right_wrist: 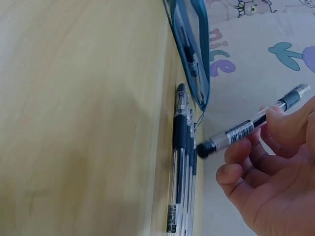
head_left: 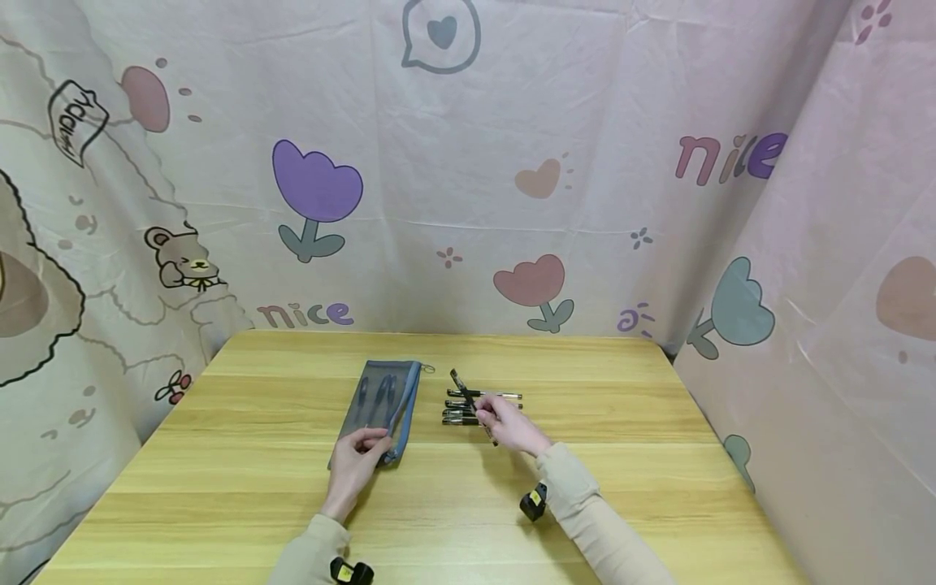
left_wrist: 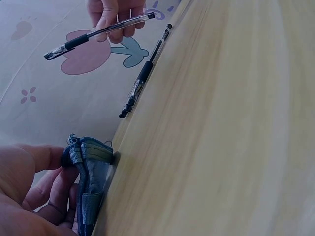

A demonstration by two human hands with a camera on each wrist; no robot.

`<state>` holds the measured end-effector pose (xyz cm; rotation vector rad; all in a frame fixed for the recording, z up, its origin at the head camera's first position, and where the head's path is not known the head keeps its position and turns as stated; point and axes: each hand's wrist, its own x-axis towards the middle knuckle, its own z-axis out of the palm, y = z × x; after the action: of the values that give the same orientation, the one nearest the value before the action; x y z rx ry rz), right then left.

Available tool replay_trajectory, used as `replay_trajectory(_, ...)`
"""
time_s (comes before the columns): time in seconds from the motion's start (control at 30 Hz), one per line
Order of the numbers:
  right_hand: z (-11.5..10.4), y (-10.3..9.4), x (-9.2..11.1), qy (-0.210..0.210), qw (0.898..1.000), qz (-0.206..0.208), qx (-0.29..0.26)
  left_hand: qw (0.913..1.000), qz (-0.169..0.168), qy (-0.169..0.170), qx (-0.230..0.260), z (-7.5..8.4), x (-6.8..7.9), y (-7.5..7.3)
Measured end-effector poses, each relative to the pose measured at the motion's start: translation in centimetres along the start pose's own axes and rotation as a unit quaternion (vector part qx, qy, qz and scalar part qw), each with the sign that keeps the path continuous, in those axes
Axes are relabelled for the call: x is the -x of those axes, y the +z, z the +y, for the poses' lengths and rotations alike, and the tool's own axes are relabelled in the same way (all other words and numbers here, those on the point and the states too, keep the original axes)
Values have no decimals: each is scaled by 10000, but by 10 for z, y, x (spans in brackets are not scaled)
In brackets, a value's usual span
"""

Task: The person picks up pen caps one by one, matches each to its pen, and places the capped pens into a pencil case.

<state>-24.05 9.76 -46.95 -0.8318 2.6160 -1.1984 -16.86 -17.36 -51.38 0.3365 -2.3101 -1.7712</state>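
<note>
A blue mesh zip pencil pouch (head_left: 415, 378) lies on the table left of centre, with several dark-capped pens visible through its mesh. My left hand (head_left: 356, 465) pinches its near end beside the zipper; the left wrist view shows thumb and fingers around the pouch end (left_wrist: 93, 169). To the right, my right hand (head_left: 512, 425) holds a clear gel pen (right_wrist: 241, 132) with a black cap and black grip between thumb and fingers. The held pen is tilted, raised above several similar pens (head_left: 506, 396) lying side by side on the table.
The wooden table (head_left: 219, 455) ends at a printed cloth backdrop (head_left: 468, 203) behind and on both sides. A small ring pull (head_left: 428, 369) sticks out at the pouch's far right corner. Both wrists carry small black cameras (head_left: 534, 502).
</note>
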Motion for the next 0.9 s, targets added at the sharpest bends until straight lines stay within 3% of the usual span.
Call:
replay_trajectory(0.47, -4, 5, -4, 437, 9929, 148, -1094, 10000, -27, 41, -17, 1, 0, -1)
replay_trajectory(0.73, -6, 12, -9, 677, 9768, 175, -2025, 9999, -13, 104, -63, 3, 3, -1)
replay_trajectory(0.9, -10, 18, -13, 816, 9598, 14, -2686, 9998, 23, 176, -83, 3, 3, 0)
